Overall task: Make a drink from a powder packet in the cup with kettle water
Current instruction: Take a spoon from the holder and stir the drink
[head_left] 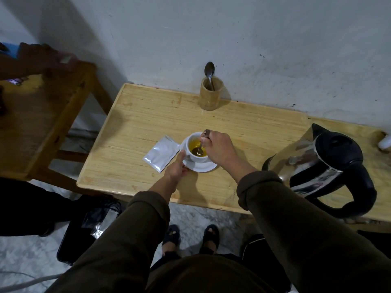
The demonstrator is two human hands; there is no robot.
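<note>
A light wooden table point(131, 127) is set against the wall. A saucer point(206, 166) and, touching its left rim, a silver packet point(161, 153) are carried near the middle, a wooden holder point(210, 96) at the far edge, a kettle point(323, 168) on the right.

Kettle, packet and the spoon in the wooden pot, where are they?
kettle point(336, 149): head view, on its black lid.
packet point(161, 152): head view, on the middle of the silver face.
spoon in the wooden pot point(209, 69): head view, on its bowl sticking up.
</note>
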